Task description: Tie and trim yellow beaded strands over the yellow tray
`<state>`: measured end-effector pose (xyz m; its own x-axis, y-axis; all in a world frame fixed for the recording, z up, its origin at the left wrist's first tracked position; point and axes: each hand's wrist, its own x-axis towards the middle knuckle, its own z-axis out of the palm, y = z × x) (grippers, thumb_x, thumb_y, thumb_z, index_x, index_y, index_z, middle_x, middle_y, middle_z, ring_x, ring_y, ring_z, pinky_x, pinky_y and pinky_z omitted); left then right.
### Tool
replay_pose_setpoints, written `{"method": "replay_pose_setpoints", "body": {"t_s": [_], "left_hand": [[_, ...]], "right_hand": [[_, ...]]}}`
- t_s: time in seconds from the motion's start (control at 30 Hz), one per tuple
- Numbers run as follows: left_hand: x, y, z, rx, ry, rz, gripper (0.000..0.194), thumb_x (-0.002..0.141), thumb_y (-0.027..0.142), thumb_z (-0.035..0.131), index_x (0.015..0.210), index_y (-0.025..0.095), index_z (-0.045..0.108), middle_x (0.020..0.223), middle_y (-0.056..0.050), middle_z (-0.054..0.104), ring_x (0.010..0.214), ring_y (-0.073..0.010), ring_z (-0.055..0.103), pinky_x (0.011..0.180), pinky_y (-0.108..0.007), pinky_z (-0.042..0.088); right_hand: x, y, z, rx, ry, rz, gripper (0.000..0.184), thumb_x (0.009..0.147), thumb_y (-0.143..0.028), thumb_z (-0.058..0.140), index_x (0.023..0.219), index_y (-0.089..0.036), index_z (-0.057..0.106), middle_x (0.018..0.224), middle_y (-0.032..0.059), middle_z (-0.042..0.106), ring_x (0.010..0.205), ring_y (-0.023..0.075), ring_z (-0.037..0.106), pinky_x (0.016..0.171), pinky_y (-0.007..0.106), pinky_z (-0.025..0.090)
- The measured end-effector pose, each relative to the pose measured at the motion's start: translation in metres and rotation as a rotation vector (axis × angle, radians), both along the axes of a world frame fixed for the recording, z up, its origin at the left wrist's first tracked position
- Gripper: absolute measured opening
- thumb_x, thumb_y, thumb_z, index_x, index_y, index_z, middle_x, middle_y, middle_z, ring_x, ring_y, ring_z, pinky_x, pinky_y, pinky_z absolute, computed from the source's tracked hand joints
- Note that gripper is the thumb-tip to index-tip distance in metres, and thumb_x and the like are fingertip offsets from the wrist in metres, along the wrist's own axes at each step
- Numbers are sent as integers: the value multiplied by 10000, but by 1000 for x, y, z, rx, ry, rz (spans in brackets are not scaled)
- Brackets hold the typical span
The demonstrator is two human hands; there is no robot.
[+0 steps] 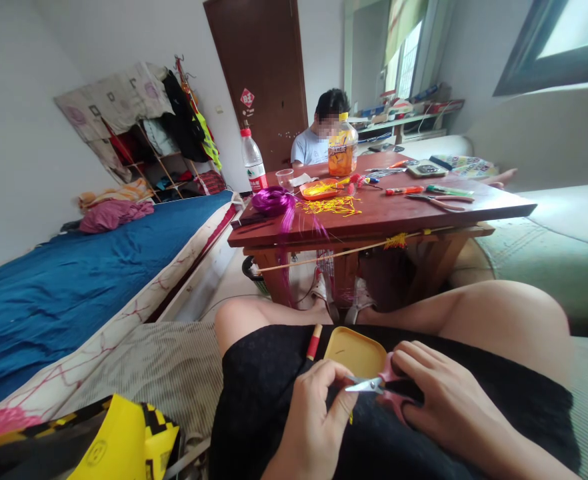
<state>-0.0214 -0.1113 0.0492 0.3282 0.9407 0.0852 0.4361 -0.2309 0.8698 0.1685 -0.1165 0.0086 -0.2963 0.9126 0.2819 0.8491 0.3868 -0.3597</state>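
**Right hand [437,393] holds pink-handled scissors [369,385] to the left hand [319,413]**

The right hand's grip is curled through the scissors' handle loops, which stand apart, with the blades slightly parted just nearer the wearer than the yellow tray [367,347]. The left hand's grip has thumb and forefinger drawn together at the blade tips, pinching what looks like a yellow strand [351,419], a bit of which shows below the thumb, on the near side of the tray; the part between the fingertips is too small to make out.

I judge the step in hand to be a fine trim. The next move calls for a steady left pinch, skin clear of the blades, and a short squeeze from the right.

A red-and-tan rod [315,343] lies just left of the tray, on the black cloth [259,393] over the lap. Well beyond the tray stands the worktop [389,212], bearing purple fibres [273,200], loose yellow strands [334,205], an orange dish [308,194] and pliers [441,202]. Farthest beyond the tray, another person [307,147] sits across the worktop.
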Motion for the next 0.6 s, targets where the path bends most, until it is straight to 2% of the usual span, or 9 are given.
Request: {"method": "replay_pose_setpoints", "body": {"t_s": [0.33, 0.43, 0.6], "left_hand": [[-4, -1, 7, -173, 43, -60, 136, 806, 271, 550, 728, 175, 608, 709, -6, 588, 649, -147, 490, 633, -236, 361], [-5, 1, 5, -209, 17, -59, 108, 785, 252, 568, 720, 181, 618, 678, 7, 569, 660, -150, 482, 626, -230, 347], [-3, 7, -3, -356, -43, -97, 102, 781, 228, 550, 717, 160, 591, 627, 33, 487, 625, -123, 427, 596, -219, 319]], "right_hand": [[5, 7, 14, -90, -80, 92, 58, 671, -147, 565, 697, -196, 546, 685, 21, 582, 632, 180, 545, 581, 283, 426], [7, 7, 11, -132, -78, 101, 82, 652, -130, 571, 697, -197, 553, 690, 23, 590, 646, 185, 545, 589, 281, 415], [7, 8, 0, -178, -59, 110, 106, 641, -111, 577, 705, -193, 560, 690, 24, 588, 653, 181, 543, 591, 268, 396]]}}
